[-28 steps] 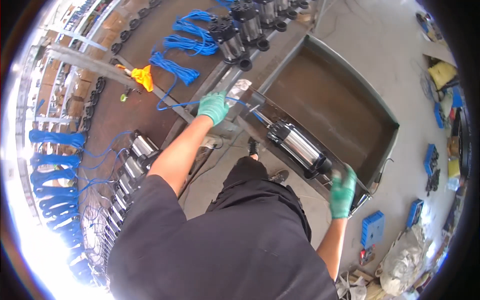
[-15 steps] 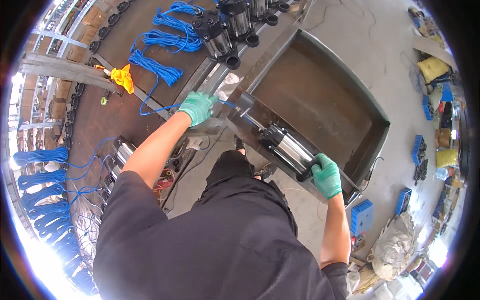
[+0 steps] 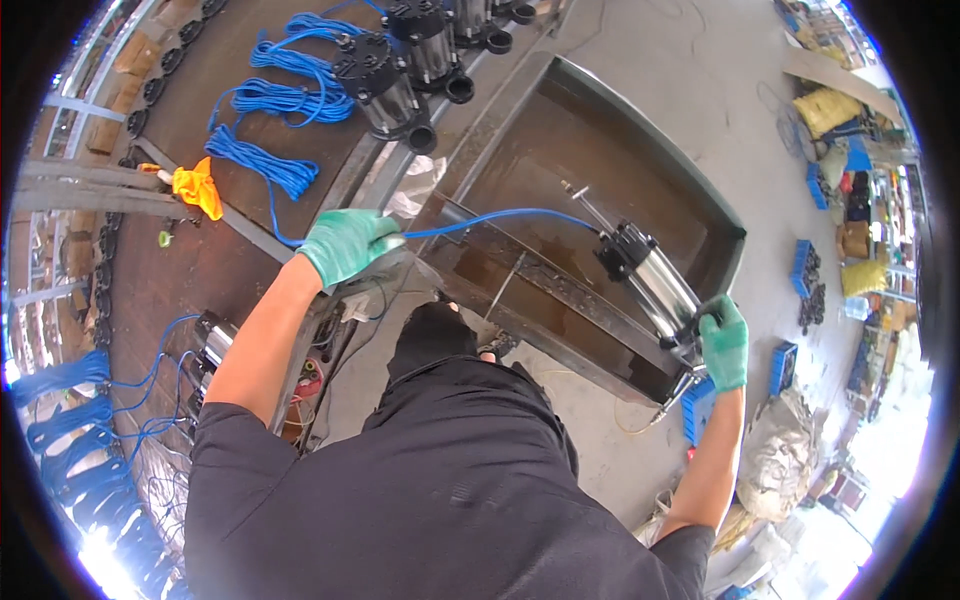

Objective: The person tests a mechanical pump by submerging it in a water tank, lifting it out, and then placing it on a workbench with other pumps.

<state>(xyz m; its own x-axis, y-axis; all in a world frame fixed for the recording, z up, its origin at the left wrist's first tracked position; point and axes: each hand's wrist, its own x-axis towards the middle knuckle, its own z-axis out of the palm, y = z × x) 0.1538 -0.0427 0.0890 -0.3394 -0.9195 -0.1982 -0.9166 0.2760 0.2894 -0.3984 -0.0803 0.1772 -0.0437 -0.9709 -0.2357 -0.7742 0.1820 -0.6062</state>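
Note:
A green glove covers my left hand, which is closed around a blue cable. From there the cable arcs over the metal tank to the black head of a submersible pump. The pump has a shiny steel barrel and hangs tilted over the tank's near right part. A thin metal rod with a small fitting sticks out of its head. My right hand, also in a green glove, grips the pump's lower end; its fingertips are partly hidden. Shallow brownish water shows in the tank.
More black-and-steel pumps stand along the workbench edge, with coiled blue cables beside them. An orange cloth lies near a post. A hose fitting is at the tank's near right corner. Blue crates stand on the floor.
The pump has moved right and up from the tank's near ledge, with my right hand on it. My left hand has shifted left, and more cable stretches between it and the pump.

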